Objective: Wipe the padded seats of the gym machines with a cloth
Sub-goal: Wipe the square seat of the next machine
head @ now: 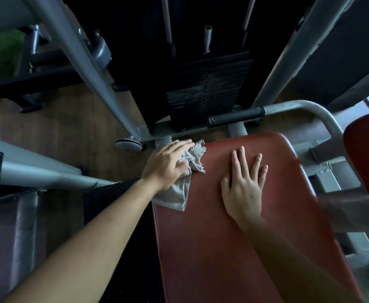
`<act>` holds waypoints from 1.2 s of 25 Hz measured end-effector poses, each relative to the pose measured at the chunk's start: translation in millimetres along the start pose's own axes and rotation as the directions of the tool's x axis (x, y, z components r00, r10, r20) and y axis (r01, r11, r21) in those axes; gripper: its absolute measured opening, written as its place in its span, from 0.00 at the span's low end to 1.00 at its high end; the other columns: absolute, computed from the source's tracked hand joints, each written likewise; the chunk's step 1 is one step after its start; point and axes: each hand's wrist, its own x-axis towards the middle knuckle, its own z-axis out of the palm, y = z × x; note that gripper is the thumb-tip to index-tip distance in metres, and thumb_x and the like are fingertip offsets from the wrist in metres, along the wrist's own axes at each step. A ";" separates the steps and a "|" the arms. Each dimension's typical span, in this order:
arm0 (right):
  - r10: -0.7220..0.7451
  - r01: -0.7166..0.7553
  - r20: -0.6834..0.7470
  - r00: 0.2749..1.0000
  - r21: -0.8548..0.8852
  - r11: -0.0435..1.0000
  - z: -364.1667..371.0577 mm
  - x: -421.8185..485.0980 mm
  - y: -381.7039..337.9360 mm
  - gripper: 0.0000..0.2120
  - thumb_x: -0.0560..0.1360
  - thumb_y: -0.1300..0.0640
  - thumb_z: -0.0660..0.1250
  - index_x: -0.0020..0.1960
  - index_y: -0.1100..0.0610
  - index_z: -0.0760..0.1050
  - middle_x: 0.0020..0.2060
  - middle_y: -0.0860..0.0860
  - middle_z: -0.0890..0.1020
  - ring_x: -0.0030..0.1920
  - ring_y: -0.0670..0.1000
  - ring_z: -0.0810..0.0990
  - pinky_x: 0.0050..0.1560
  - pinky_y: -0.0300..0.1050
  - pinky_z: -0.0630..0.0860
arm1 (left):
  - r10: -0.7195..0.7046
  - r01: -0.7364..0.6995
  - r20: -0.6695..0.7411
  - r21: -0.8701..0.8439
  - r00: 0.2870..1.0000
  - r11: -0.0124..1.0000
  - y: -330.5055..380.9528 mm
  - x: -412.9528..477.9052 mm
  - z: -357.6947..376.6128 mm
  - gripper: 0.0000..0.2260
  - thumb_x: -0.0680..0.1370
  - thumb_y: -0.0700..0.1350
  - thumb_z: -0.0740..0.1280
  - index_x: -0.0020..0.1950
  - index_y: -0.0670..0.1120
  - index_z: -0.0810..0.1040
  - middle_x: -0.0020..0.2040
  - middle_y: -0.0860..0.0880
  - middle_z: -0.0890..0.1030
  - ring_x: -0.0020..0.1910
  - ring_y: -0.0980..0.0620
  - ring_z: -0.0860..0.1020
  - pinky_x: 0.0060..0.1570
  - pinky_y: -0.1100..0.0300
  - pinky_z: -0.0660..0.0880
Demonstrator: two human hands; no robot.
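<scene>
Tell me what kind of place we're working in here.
Most likely a gym: a black weight stack with selector holes stands between grey steel frame tubes, and the left hand holds a grey cloth at the edge of a red padded seat.

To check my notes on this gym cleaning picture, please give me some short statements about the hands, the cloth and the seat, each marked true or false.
1. The left hand holds the grey cloth at the far left corner of the red padded seat. True.
2. The right hand grips a spray bottle. False: it lies flat on the seat, fingers spread, holding nothing.
3. The cloth covers the whole seat. False: it lies only at the seat's left edge.
4. A black weight stack stands beyond the seat. True.
</scene>
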 end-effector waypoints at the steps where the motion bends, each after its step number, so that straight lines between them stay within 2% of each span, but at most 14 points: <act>1: -0.018 0.018 0.001 1.000 -0.065 0.998 4.1 -2.6 -3.6 0.33 0.77 0.48 0.54 0.81 0.56 0.57 0.81 0.51 0.55 0.80 0.64 0.46 0.79 0.64 0.42 | -0.004 0.004 0.028 -0.021 1.000 1.000 -0.6 4.3 -5.6 0.27 0.76 0.58 0.52 0.75 0.58 0.69 0.75 0.61 0.70 0.74 0.57 0.67 0.72 0.48 0.67; 4: -0.073 0.073 0.006 0.997 -0.146 0.987 7.7 -0.9 1.3 0.32 0.78 0.50 0.53 0.81 0.55 0.57 0.81 0.50 0.56 0.81 0.63 0.47 0.78 0.67 0.44 | -0.092 0.105 0.200 -0.056 0.976 0.993 3.9 34.3 -15.8 0.26 0.74 0.60 0.54 0.71 0.61 0.73 0.70 0.57 0.76 0.68 0.53 0.73 0.63 0.53 0.71; 7: -0.112 0.110 -0.010 0.994 -0.123 0.986 6.8 0.1 0.7 0.29 0.79 0.52 0.53 0.80 0.53 0.60 0.81 0.49 0.58 0.81 0.61 0.50 0.78 0.67 0.48 | -0.151 0.225 0.312 -0.219 0.938 0.949 15.7 73.8 -9.4 0.23 0.76 0.67 0.59 0.64 0.60 0.80 0.61 0.52 0.83 0.62 0.50 0.79 0.61 0.55 0.73; 8: -0.105 0.103 -0.015 0.994 -0.109 0.989 7.0 -0.6 -0.8 0.29 0.79 0.52 0.52 0.80 0.53 0.60 0.80 0.48 0.58 0.81 0.60 0.51 0.78 0.66 0.49 | -0.166 0.255 0.316 -0.262 0.934 0.931 17.2 80.2 -8.1 0.20 0.78 0.66 0.61 0.63 0.59 0.81 0.54 0.54 0.85 0.57 0.51 0.80 0.58 0.57 0.74; 10: -0.088 0.086 -0.019 0.996 -0.097 0.992 7.0 -0.7 0.0 0.28 0.79 0.52 0.52 0.80 0.52 0.61 0.80 0.48 0.59 0.81 0.59 0.51 0.78 0.65 0.49 | -0.118 0.214 0.333 -0.268 0.935 0.939 12.8 76.1 -11.2 0.15 0.81 0.59 0.63 0.65 0.59 0.80 0.41 0.61 0.82 0.46 0.56 0.80 0.47 0.61 0.72; 11: -0.084 0.082 -0.019 0.996 -0.089 0.993 7.3 0.2 0.1 0.28 0.79 0.52 0.52 0.80 0.51 0.61 0.80 0.47 0.59 0.81 0.58 0.51 0.78 0.64 0.49 | -0.087 0.181 0.339 -0.257 0.937 0.949 4.2 66.1 -16.1 0.15 0.82 0.56 0.63 0.67 0.59 0.78 0.39 0.62 0.79 0.44 0.57 0.77 0.44 0.62 0.69; 14: -0.067 0.065 -0.022 0.998 -0.091 0.994 6.8 0.4 -0.4 0.28 0.80 0.52 0.53 0.80 0.51 0.61 0.80 0.47 0.59 0.81 0.58 0.51 0.78 0.64 0.49 | -0.091 0.168 0.306 -0.234 0.947 0.958 -23.4 30.5 -34.1 0.18 0.80 0.57 0.61 0.70 0.62 0.74 0.38 0.59 0.76 0.40 0.58 0.74 0.43 0.57 0.67; 18: -0.074 0.072 -0.013 0.997 -0.106 0.992 6.6 0.6 -2.6 0.29 0.79 0.51 0.51 0.80 0.51 0.61 0.80 0.47 0.59 0.81 0.59 0.51 0.78 0.65 0.49 | -0.133 0.194 0.355 -0.143 0.926 0.970 -17.9 49.5 -27.9 0.17 0.80 0.58 0.59 0.68 0.60 0.77 0.54 0.54 0.82 0.56 0.53 0.78 0.55 0.54 0.72; 19: -0.073 0.072 -0.013 0.997 -0.105 0.992 6.4 1.1 -2.1 0.29 0.79 0.51 0.52 0.80 0.51 0.61 0.80 0.47 0.59 0.81 0.59 0.52 0.78 0.65 0.49 | -0.127 0.188 0.377 -0.129 0.918 0.974 -8.2 61.2 -25.0 0.16 0.82 0.56 0.59 0.66 0.59 0.78 0.54 0.54 0.82 0.55 0.53 0.78 0.56 0.55 0.72; 21: -0.073 0.070 -0.023 0.997 -0.103 0.992 6.9 1.4 -2.6 0.29 0.79 0.51 0.53 0.80 0.50 0.61 0.80 0.47 0.59 0.81 0.59 0.52 0.78 0.65 0.49 | -0.118 0.184 0.401 -0.131 0.909 0.974 7.2 76.2 -21.8 0.13 0.83 0.54 0.60 0.64 0.57 0.80 0.46 0.56 0.83 0.47 0.55 0.79 0.51 0.58 0.71; 23: -0.067 0.065 -0.026 0.997 -0.097 0.993 6.7 0.9 -2.2 0.29 0.79 0.52 0.53 0.80 0.50 0.61 0.80 0.47 0.60 0.81 0.58 0.52 0.78 0.64 0.49 | -0.128 0.196 0.382 -0.143 0.915 0.970 4.4 69.2 -23.5 0.14 0.81 0.59 0.62 0.63 0.59 0.80 0.39 0.59 0.79 0.42 0.58 0.77 0.47 0.59 0.70; 25: -0.064 0.062 -0.017 0.998 -0.097 0.993 5.8 1.3 -1.7 0.29 0.79 0.51 0.53 0.80 0.50 0.61 0.80 0.46 0.59 0.81 0.58 0.52 0.78 0.64 0.49 | -0.167 0.217 0.323 -0.124 0.932 0.968 -15.0 46.3 -27.6 0.18 0.78 0.64 0.64 0.65 0.61 0.78 0.42 0.51 0.78 0.48 0.54 0.77 0.49 0.57 0.70; 27: -0.064 0.062 -0.012 0.998 -0.108 0.992 6.3 0.6 -2.3 0.29 0.79 0.51 0.53 0.80 0.50 0.60 0.80 0.46 0.59 0.81 0.58 0.51 0.78 0.64 0.48 | -0.208 0.249 0.264 -0.132 0.942 0.959 -32.0 23.3 -33.1 0.19 0.78 0.64 0.65 0.67 0.61 0.77 0.47 0.46 0.79 0.51 0.51 0.77 0.50 0.56 0.70; 30: -0.066 0.065 -0.010 0.998 -0.120 0.991 7.0 0.2 -2.6 0.29 0.79 0.51 0.53 0.80 0.50 0.60 0.80 0.47 0.58 0.81 0.58 0.51 0.79 0.64 0.47 | -0.212 0.255 0.230 -0.179 0.950 0.950 -34.7 23.5 -27.9 0.18 0.74 0.66 0.62 0.62 0.65 0.78 0.52 0.53 0.82 0.56 0.51 0.79 0.56 0.54 0.74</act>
